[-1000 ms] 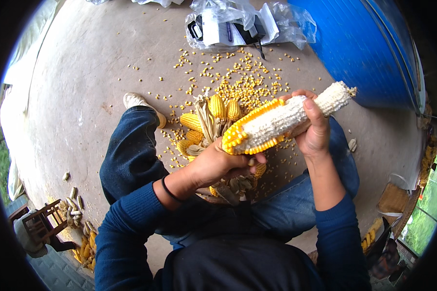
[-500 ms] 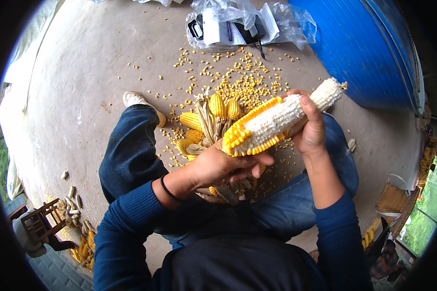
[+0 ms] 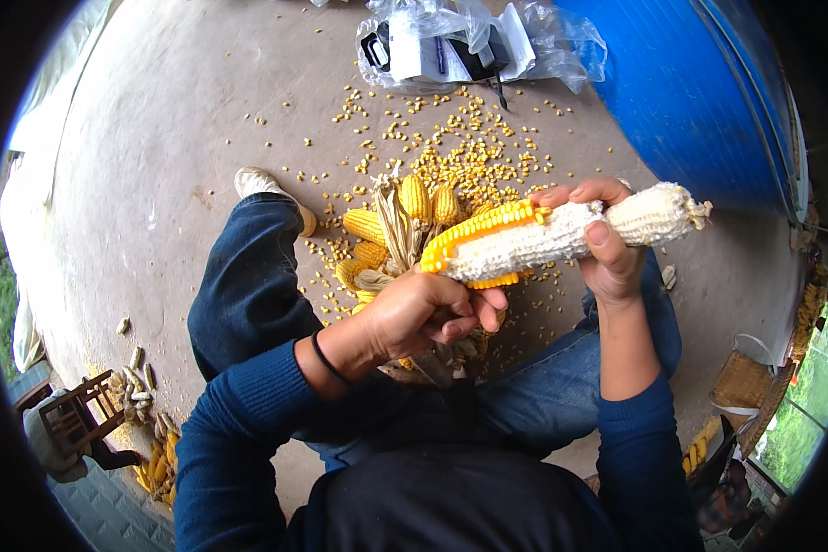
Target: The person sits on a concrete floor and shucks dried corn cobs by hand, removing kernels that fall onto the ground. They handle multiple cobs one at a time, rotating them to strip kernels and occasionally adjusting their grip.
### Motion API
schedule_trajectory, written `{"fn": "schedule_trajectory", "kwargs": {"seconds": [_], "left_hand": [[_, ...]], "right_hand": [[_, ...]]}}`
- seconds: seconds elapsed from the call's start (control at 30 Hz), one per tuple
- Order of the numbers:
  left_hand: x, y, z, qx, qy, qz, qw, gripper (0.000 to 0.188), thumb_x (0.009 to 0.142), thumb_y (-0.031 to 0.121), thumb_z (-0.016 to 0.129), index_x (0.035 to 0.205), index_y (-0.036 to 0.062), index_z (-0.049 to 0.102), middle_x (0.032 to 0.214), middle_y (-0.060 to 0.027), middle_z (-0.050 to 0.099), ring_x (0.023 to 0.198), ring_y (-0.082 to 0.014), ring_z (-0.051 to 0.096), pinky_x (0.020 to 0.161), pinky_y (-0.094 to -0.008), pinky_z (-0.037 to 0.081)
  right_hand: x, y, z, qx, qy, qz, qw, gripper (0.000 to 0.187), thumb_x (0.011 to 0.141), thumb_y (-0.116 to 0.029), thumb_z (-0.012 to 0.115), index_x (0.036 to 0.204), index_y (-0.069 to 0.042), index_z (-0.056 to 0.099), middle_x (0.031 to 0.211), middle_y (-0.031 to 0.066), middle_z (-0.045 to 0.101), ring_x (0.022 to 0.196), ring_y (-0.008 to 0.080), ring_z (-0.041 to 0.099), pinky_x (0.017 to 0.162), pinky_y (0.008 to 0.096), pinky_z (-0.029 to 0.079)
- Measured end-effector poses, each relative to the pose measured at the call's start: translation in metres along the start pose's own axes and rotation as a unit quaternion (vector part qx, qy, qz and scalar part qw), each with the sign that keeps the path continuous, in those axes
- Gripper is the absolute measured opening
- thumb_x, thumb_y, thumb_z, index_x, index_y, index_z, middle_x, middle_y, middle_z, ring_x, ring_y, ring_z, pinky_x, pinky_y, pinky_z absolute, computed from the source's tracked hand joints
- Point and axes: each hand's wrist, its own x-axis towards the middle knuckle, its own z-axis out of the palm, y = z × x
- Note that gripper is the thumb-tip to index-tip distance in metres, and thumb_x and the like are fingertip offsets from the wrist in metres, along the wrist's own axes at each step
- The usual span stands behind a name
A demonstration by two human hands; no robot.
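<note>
A partly shelled ear of corn (image 3: 515, 254) lies slantwise across the middle, its pale cob bare along the top, with yellow kernels on both sides and at the left tip. My left hand (image 3: 428, 313) holds it at that tip from below, fingers curled. My right hand (image 3: 610, 253) is wrapped around a bare corn cob (image 3: 658, 214), which meets the ear's right end; the fingers partly hide the contact. Below, between my legs, lie several full ears of corn (image 3: 363, 224) with dry husks (image 3: 391, 225).
Loose kernels (image 3: 474, 138) are scattered over the concrete floor ahead. A clear plastic bag (image 3: 561, 46) with papers and dark items lies beyond, beside a large blue container (image 3: 699, 83). At lower left are bare cobs (image 3: 138, 386), more ears (image 3: 161, 469) and a wooden stool (image 3: 83, 414).
My right hand and the bare cob have shifted right, and the cob has turned more level. The ear has tilted flatter too, still in my left hand, whose fingers have curled in more.
</note>
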Motion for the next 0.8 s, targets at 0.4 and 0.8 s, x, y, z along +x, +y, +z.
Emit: {"fn": "schedule_trajectory", "kwargs": {"seconds": [0.4,0.8], "left_hand": [[-0.014,0.005,0.004,-0.047,-0.201,0.010,0.979,0.056,0.082,0.034,0.060,0.113,-0.0134,0.053,0.089,-0.0143,0.060,0.053,-0.0058,0.045,0.040,-0.0164,0.029],[-0.011,0.003,0.008,0.224,0.025,0.008,0.974,0.022,0.078,0.001,0.046,0.086,-0.0034,0.066,0.072,-0.0087,0.064,0.050,-0.0063,0.048,0.045,-0.0186,0.034]], "right_hand": [[0.001,0.001,-0.008,0.075,0.044,0.014,0.996,0.034,0.079,-0.027,0.063,0.103,-0.005,0.051,0.096,0.0196,0.063,0.099,0.0314,0.061,0.089,0.0438,0.048],[0.002,0.002,-0.001,0.062,0.042,0.072,0.995,0.035,0.078,-0.029,0.064,0.102,-0.006,0.052,0.095,0.0174,0.062,0.097,0.0299,0.060,0.090,0.0433,0.046]]}}
